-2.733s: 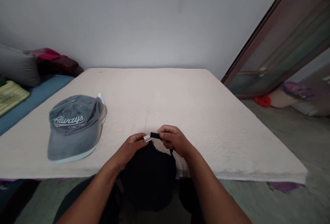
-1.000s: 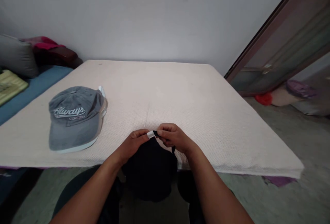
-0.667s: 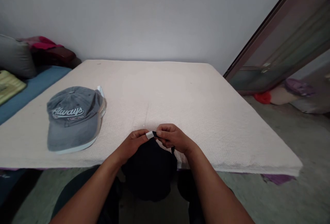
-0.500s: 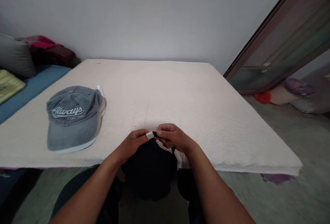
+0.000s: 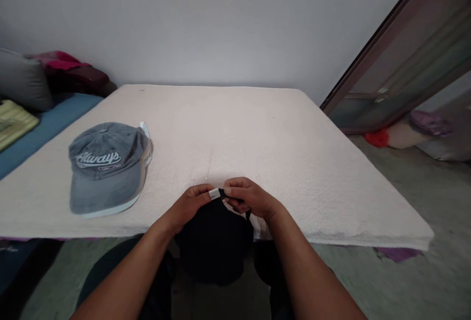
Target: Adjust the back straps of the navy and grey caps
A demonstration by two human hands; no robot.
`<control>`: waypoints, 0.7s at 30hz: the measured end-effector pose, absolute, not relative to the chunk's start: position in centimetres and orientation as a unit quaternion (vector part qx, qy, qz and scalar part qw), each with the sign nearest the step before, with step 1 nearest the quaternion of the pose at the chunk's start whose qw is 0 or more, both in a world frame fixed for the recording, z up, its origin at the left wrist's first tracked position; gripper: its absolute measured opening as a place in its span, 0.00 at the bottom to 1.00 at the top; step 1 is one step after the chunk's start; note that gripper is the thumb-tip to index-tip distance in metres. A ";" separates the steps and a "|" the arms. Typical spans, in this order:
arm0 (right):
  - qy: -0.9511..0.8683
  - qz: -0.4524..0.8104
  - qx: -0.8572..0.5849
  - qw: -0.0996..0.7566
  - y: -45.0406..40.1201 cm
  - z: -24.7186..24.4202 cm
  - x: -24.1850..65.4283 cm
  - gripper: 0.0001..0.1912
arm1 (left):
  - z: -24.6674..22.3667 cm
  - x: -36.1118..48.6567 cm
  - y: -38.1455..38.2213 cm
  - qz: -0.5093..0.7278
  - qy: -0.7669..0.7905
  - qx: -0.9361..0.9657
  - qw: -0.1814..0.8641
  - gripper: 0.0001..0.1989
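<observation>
A black cap (image 5: pixel 215 246) hangs at the front edge of the cream-covered table (image 5: pixel 228 128), below my two hands. My left hand (image 5: pixel 189 204) pinches a small white tag (image 5: pixel 214 194) at the cap's upper edge. Right beside it, my right hand (image 5: pixel 248 196) grips the black strap (image 5: pixel 222 193) that meets the tag. A thin black strap end dangles under the right fingers. To the left, a grey cap (image 5: pixel 106 168) with white "Always" lettering lies on the table, its brim towards me.
On the left are a grey cushion (image 5: pixel 22 79), a yellow folded item (image 5: pixel 16 121) and a blue surface (image 5: pixel 55 116). Behind the table stands a pale wall (image 5: pixel 221 25). A brown-framed door (image 5: pixel 405 55) and purple and red cloth are at the right.
</observation>
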State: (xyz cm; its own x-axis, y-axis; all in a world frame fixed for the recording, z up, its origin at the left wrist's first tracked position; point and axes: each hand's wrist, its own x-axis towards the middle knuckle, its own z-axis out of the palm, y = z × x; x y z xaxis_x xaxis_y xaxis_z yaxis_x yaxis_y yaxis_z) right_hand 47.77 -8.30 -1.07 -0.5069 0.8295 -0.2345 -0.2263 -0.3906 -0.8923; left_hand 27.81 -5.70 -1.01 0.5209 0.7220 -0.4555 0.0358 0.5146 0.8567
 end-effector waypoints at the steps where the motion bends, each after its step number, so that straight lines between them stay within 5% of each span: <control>1: -0.427 0.757 -0.352 0.348 -8.3 -1.1 47.8 0.13 | -1.1 27.8 -5.7 0.229 0.438 0.437 0.752 0.14; 21: -0.406 0.771 -0.323 0.369 -8.4 -1.2 47.9 0.12 | -1.6 27.9 -5.4 0.234 0.432 0.422 0.762 0.11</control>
State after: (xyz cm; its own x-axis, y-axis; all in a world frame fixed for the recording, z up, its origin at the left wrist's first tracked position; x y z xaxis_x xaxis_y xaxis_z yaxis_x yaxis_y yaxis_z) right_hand 47.92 -8.41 -1.16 -0.5183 0.8316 -0.1994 -0.3068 -0.3984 -0.8644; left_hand 27.86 -5.39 -1.65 0.5181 0.7208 -0.4605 0.0077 0.5345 0.8452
